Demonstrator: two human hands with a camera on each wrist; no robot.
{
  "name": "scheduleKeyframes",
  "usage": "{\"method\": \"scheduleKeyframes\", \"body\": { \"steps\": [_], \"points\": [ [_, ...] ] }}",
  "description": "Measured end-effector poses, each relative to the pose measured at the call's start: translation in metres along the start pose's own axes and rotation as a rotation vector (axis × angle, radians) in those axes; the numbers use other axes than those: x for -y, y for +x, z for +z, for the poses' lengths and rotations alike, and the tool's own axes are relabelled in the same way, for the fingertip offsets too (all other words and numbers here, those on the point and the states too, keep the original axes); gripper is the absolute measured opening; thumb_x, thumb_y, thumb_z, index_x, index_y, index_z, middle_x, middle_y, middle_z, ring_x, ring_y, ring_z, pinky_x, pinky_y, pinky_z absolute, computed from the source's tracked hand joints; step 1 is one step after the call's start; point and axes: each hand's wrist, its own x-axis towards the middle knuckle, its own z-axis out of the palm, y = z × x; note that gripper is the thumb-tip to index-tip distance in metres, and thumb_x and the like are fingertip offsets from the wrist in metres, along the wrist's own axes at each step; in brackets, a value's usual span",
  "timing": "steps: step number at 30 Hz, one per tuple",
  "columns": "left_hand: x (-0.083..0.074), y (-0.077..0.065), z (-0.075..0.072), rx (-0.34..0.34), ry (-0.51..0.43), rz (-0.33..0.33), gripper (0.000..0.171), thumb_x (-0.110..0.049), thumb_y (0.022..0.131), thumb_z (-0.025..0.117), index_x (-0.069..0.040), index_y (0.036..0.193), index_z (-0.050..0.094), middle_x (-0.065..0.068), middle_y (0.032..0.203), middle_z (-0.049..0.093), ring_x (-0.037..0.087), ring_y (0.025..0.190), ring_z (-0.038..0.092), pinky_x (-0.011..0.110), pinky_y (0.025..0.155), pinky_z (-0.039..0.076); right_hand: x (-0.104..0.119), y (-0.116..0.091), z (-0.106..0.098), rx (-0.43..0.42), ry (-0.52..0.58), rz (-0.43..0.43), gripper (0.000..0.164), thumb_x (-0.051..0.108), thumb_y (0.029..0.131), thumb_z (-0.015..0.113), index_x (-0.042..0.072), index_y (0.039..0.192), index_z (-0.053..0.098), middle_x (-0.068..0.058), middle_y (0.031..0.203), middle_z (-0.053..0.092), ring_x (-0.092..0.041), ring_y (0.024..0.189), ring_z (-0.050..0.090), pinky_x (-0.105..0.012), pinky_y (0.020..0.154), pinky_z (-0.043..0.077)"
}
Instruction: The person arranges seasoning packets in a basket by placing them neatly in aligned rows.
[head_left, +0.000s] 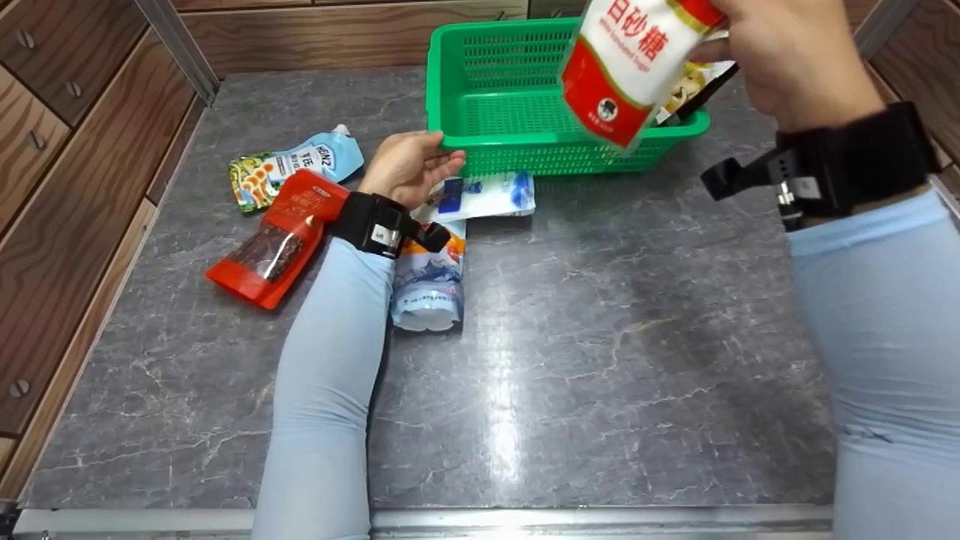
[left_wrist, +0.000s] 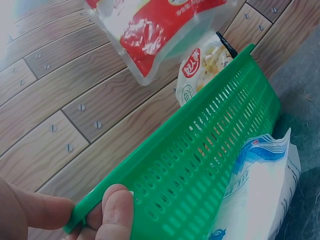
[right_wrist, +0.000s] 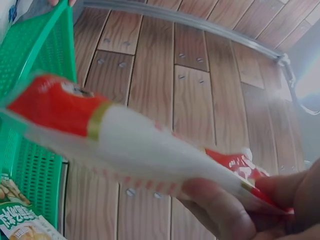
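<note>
My right hand (head_left: 784,56) pinches the top of a red and white bag of white granulated sugar (head_left: 626,64), which hangs over the right part of a green plastic basket (head_left: 540,154). Thumb and fingers squeeze the bag's end in the right wrist view. At the basket's near left corner, my left hand (head_left: 409,166) grips the rim between thumb and fingers, as the left wrist view shows. Inside the basket, at its right end, stands a yellow and white food packet (left_wrist: 205,65), partly hidden by the sugar bag in the head view.
Left of my left arm lie a light blue Heinz spout pouch (head_left: 315,156) and a red pouch with a clear window (head_left: 274,244). A white and blue packet (head_left: 495,195) lies against the basket's front, beside a blue and orange pouch (head_left: 427,289). Wooden-patterned panels (head_left: 337,34) border the grey table.
</note>
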Motion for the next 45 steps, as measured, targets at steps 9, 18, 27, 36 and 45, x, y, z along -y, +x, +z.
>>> {"method": "scheduleKeyframes", "body": {
  "steps": [9,18,27,36,45],
  "points": [
    [0.000,-0.002,0.004,-0.004,-0.002,-0.002,0.040,-0.006,0.094,0.049,0.004,0.132,0.037,0.021,0.097,0.056,0.029,0.085,0.059,0.031,0.080,0.051,-0.015,0.025,0.002,-0.176,0.013,0.025,0.027,-0.006,0.083,0.062,0.005,0.107,0.060,-0.007,0.108,0.055,-0.017,0.092,0.057,-0.021,0.064,0.053],
    [0.003,-0.002,0.008,-0.021,0.004,0.009,0.040,-0.006,0.094,0.050,0.003,0.131,0.038,0.022,0.099,0.055,0.030,0.086,0.060,0.031,0.079,0.051,-0.039,0.038,0.004,-0.220,-0.265,-0.223,0.036,0.017,0.083,0.066,0.012,0.117,0.059,-0.006,0.106,0.057,-0.014,0.089,0.058,-0.024,0.073,0.052],
    [0.006,-0.001,0.009,-0.007,0.006,0.010,0.041,-0.007,0.095,0.048,0.003,0.133,0.036,0.022,0.098,0.054,0.030,0.085,0.059,0.032,0.079,0.051,-0.059,0.053,-0.004,-0.366,-0.674,-0.309,0.034,0.022,0.096,0.041,0.028,0.128,0.050,0.001,0.106,0.057,-0.007,0.086,0.055,-0.020,0.075,0.044],
    [0.006,-0.003,0.009,-0.013,0.003,0.003,0.042,-0.007,0.095,0.049,0.002,0.134,0.035,0.022,0.098,0.054,0.030,0.084,0.060,0.032,0.080,0.051,-0.078,0.060,-0.005,-0.381,-1.008,-0.321,0.038,0.013,0.097,0.030,0.018,0.123,0.057,-0.007,0.113,0.061,-0.022,0.097,0.056,-0.030,0.078,0.043],
    [0.007,-0.003,0.012,-0.023,0.009,0.004,0.038,-0.006,0.094,0.049,0.003,0.130,0.039,0.021,0.097,0.055,0.030,0.085,0.060,0.031,0.079,0.052,-0.090,0.066,-0.001,-0.313,-1.052,-0.179,0.032,0.011,0.096,0.032,-0.002,0.102,0.061,-0.018,0.104,0.063,-0.027,0.094,0.057,-0.033,0.071,0.041]
  ]
}}
